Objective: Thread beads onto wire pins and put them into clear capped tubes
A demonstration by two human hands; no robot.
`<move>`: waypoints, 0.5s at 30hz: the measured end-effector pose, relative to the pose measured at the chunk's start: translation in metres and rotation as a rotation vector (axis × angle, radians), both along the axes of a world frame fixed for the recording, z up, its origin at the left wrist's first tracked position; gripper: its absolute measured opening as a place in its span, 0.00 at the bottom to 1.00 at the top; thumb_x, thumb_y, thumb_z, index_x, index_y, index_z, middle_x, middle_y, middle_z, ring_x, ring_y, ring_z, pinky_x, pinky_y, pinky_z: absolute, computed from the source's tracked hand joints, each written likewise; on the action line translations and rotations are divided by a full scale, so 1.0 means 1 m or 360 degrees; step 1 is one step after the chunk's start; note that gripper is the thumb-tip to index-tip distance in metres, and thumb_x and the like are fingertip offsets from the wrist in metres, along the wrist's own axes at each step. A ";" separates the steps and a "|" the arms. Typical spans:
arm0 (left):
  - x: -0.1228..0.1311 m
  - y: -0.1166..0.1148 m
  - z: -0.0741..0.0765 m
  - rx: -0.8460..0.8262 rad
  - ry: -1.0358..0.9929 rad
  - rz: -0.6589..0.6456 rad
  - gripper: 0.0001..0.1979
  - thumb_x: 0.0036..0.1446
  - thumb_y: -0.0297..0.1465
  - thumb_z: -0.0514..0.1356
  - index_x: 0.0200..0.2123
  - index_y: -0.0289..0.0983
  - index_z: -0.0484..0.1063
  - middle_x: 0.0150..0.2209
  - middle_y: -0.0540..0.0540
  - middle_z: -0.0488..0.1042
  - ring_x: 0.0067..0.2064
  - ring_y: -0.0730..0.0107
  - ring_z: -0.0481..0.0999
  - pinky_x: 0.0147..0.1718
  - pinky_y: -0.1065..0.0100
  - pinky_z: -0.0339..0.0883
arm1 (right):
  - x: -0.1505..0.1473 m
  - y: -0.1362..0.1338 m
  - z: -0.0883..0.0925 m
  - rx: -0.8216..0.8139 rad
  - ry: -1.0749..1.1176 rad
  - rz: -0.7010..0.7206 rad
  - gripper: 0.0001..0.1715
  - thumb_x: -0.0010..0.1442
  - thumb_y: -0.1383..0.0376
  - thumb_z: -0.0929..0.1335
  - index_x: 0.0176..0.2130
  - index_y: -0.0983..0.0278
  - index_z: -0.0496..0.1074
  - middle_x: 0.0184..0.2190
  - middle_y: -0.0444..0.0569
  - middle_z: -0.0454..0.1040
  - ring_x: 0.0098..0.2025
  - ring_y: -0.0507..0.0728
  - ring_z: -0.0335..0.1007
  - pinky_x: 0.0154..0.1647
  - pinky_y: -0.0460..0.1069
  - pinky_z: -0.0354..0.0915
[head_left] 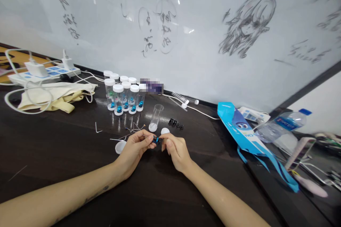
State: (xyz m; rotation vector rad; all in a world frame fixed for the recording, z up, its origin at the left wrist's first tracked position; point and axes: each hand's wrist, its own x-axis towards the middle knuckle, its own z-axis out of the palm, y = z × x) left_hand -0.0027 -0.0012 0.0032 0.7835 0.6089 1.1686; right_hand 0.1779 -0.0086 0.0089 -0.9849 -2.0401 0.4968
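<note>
Pinched between the thumb and fingers of my left hand (135, 150) is a small blue-and-black part (156, 140). The fingers of my right hand (177, 151) are curled at its black end, with the index fingertip against it. Right behind my hands stand an open clear tube (156, 118) and a white cap (165, 131). A second white cap (120, 147) lies beside my left hand. Thin wire-like pieces (135, 127) are scattered behind that hand. Several small black parts (176, 123) lie in a row to the right of the tube.
Several capped tubes (118, 99) with blue pieces inside stand at the back left. An L-shaped hex key (97, 128) lies nearer. Further left are a cream cloth bag (57, 95) and a power strip (50, 72). At right are a blue bag (239, 127) and a water bottle (286, 124).
</note>
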 end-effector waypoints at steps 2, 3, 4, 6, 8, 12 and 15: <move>0.000 0.000 0.000 -0.0002 -0.0001 0.0006 0.07 0.49 0.31 0.70 0.26 0.35 0.76 0.27 0.50 0.73 0.30 0.76 0.71 0.34 0.74 0.65 | 0.000 0.000 0.000 -0.0011 0.0002 -0.0011 0.24 0.71 0.55 0.53 0.47 0.63 0.71 0.23 0.44 0.71 0.24 0.52 0.67 0.30 0.45 0.63; 0.000 0.000 0.000 -0.0004 0.0001 0.0009 0.07 0.48 0.31 0.70 0.26 0.35 0.76 0.27 0.50 0.74 0.30 0.75 0.71 0.34 0.74 0.65 | 0.000 0.000 0.000 -0.0016 0.0009 -0.0015 0.25 0.71 0.55 0.53 0.47 0.63 0.71 0.23 0.44 0.70 0.24 0.52 0.67 0.30 0.46 0.63; 0.000 0.000 0.000 -0.0004 0.0004 0.0012 0.07 0.49 0.31 0.70 0.26 0.35 0.76 0.27 0.50 0.74 0.30 0.75 0.71 0.34 0.74 0.65 | 0.000 0.000 0.000 -0.0020 0.0013 -0.0015 0.25 0.71 0.54 0.53 0.47 0.63 0.71 0.23 0.44 0.70 0.24 0.52 0.67 0.30 0.46 0.63; 0.000 0.000 0.000 0.0004 0.0005 0.0012 0.07 0.49 0.31 0.70 0.26 0.35 0.76 0.27 0.50 0.74 0.30 0.75 0.71 0.34 0.74 0.66 | -0.001 0.000 0.000 -0.0030 0.0010 -0.0015 0.25 0.71 0.54 0.53 0.47 0.63 0.71 0.23 0.44 0.70 0.24 0.52 0.67 0.30 0.46 0.62; 0.000 0.000 0.000 0.0011 0.0000 0.0008 0.07 0.49 0.31 0.70 0.26 0.35 0.76 0.27 0.50 0.73 0.30 0.75 0.71 0.34 0.74 0.65 | -0.001 0.000 0.000 -0.0033 0.0002 -0.0015 0.26 0.71 0.54 0.53 0.46 0.64 0.71 0.23 0.45 0.70 0.24 0.52 0.66 0.29 0.45 0.62; 0.000 0.000 0.000 0.0000 -0.0001 0.0003 0.07 0.49 0.31 0.69 0.26 0.35 0.76 0.27 0.50 0.74 0.30 0.76 0.71 0.34 0.75 0.66 | 0.000 0.000 -0.001 -0.0022 0.0032 -0.0020 0.24 0.71 0.55 0.53 0.48 0.64 0.70 0.23 0.44 0.70 0.24 0.52 0.67 0.29 0.45 0.62; 0.000 0.000 -0.001 0.0001 -0.0004 0.0001 0.07 0.49 0.31 0.69 0.26 0.34 0.76 0.27 0.50 0.74 0.30 0.75 0.71 0.34 0.74 0.66 | 0.000 0.000 -0.001 -0.0008 0.0018 -0.0015 0.24 0.71 0.55 0.53 0.46 0.63 0.71 0.23 0.44 0.70 0.24 0.52 0.67 0.29 0.45 0.62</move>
